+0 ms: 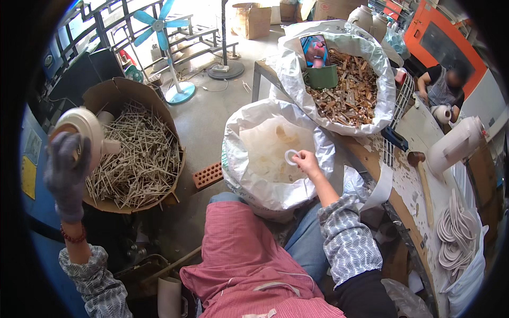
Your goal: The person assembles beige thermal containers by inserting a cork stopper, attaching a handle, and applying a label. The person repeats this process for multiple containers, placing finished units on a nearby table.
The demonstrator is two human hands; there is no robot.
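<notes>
At the far left, my left hand (69, 169), in a grey glove, is raised and closed on a round cream plastic piece (94, 132). A short stub juts from the piece's right side, over the edge of a cardboard box (119, 208) of thin cream sticks (135, 153). Bare-fingered, my right hand (307, 163) pinches a translucent white ring (290, 157). The ring hangs above the mouth of a white woven sack (265, 196), which holds pale, translucent bits that I cannot make out singly.
Behind stands another sack (297, 87) of brown pieces (352, 79), with a phone (315, 51) propped in a green holder (322, 78). On the right bench are a cream jug (456, 146), a mallet (421, 180) and coiled white strips (456, 236). A co-worker (445, 87) sits beyond.
</notes>
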